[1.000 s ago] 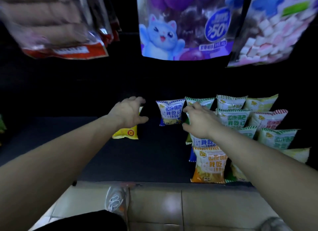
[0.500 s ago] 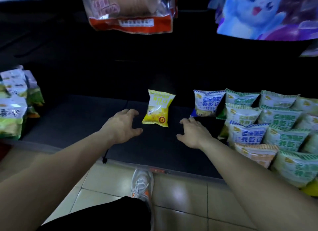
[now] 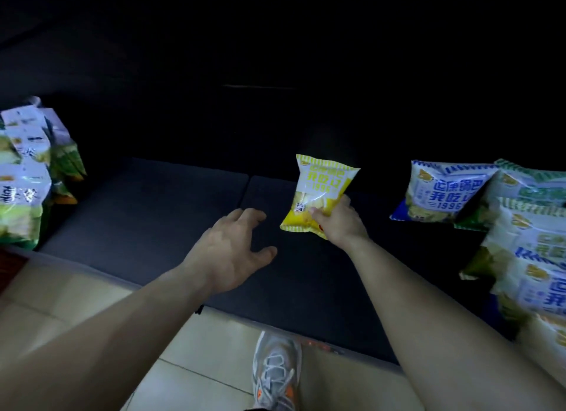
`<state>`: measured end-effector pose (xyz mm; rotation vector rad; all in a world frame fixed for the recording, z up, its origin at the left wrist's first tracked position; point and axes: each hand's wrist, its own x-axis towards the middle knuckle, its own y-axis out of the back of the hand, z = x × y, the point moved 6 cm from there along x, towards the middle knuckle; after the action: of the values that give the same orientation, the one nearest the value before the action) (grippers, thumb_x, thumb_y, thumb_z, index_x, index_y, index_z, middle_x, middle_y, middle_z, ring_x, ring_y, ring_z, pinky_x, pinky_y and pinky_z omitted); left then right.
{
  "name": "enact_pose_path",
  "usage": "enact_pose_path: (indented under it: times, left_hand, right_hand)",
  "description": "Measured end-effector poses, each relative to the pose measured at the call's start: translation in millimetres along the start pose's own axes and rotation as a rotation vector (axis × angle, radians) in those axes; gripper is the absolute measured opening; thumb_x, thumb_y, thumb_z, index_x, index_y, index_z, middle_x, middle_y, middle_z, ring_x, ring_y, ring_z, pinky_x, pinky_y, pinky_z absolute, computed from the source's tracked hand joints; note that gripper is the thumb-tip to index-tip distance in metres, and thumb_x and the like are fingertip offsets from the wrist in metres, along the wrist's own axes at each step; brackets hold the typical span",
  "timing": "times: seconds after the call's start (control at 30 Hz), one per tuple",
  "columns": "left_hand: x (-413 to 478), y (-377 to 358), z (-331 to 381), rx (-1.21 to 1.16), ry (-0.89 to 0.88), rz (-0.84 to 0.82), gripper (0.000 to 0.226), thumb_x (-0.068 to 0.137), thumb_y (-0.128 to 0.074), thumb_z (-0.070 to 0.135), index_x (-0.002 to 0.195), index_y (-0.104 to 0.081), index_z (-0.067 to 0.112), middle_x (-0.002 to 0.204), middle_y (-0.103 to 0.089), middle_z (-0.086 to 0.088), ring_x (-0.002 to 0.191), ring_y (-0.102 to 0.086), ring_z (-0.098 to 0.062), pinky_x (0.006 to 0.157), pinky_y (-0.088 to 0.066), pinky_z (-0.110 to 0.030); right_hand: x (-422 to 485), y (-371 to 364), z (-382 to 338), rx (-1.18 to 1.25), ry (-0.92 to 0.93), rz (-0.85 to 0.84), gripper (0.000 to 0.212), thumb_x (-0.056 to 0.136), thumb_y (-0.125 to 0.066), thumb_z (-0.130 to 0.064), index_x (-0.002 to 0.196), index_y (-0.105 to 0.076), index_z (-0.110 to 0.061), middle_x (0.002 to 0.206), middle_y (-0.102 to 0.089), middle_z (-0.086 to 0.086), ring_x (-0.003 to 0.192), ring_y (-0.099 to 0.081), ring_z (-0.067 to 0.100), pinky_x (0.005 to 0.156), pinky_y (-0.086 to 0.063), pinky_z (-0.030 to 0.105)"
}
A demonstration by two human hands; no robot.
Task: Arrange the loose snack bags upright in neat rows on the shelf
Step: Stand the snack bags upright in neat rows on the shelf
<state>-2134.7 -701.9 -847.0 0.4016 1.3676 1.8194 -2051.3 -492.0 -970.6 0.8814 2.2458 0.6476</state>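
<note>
since the earlier frame, the right hand [image 3: 337, 224] had gripped the yellow snack bag [image 3: 318, 193] by its lower corner, centre frame in the head view, probably to stand it upright on the shelf [image 3: 147, 214]. the left hand [image 3: 232, 251] hovered spread and empty, likely ready to steady it.

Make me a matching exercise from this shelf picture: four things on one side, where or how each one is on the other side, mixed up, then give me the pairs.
Things
1. yellow snack bag
2. blue snack bag
3. left hand
4. grey sneaker

States
A. on the tiled floor
B. open, holding nothing
C. gripped at its lower part by the right hand
D. standing on the shelf, to the right of the held bag

Pairs: 1-C, 2-D, 3-B, 4-A
</note>
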Motion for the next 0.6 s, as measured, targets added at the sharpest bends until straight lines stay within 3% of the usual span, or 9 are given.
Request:
enact_pose_path:
  times: [0.3, 0.43, 0.6]
  left_hand:
    - [2.4, -4.3, 2.3, -0.007, -0.004, -0.016, 0.068, 0.084, -0.064, 0.053, 0.142, -0.039, 0.027, 0.136, -0.047, 0.009, 0.127, -0.046, -0.013, 0.104, -0.042, -0.039]
    - [-0.7, 7.6, 14.3, 0.010, -0.028, 0.011, 0.069, 0.084, -0.065, 0.051, 0.143, -0.038, 0.027, 0.137, -0.046, 0.008, 0.128, -0.046, -0.014, 0.104, -0.043, -0.037]
    - [-22.3, 25.9, 47.8, -0.150, -0.084, 0.103, 0.066, 0.081, -0.070, 0.048, 0.137, -0.043, 0.027, 0.132, -0.048, 0.010, 0.121, -0.050, -0.011, 0.097, -0.045, -0.030]
  right_hand:
    - [-6.9, 3.2, -3.0, 0.039, 0.064, -0.026, 0.090, 0.062, -0.085, -0.056, 0.131, -0.044, -0.015, 0.129, -0.052, 0.006, 0.118, -0.055, 0.027, 0.090, -0.046, 0.037]
    - [-48.4, 33.7, -2.9, -0.029, 0.155, -0.072, 0.088, 0.059, -0.087, -0.053, 0.126, -0.039, -0.021, 0.125, -0.054, -0.001, 0.112, -0.057, 0.021, 0.089, -0.050, 0.038]
    - [-124.5, 92.3, 6.1, -0.149, 0.225, -0.174, 0.082, 0.056, -0.088, -0.056, 0.115, -0.037, -0.030, 0.109, -0.057, -0.011, 0.096, -0.059, 0.010, 0.080, -0.055, 0.036]
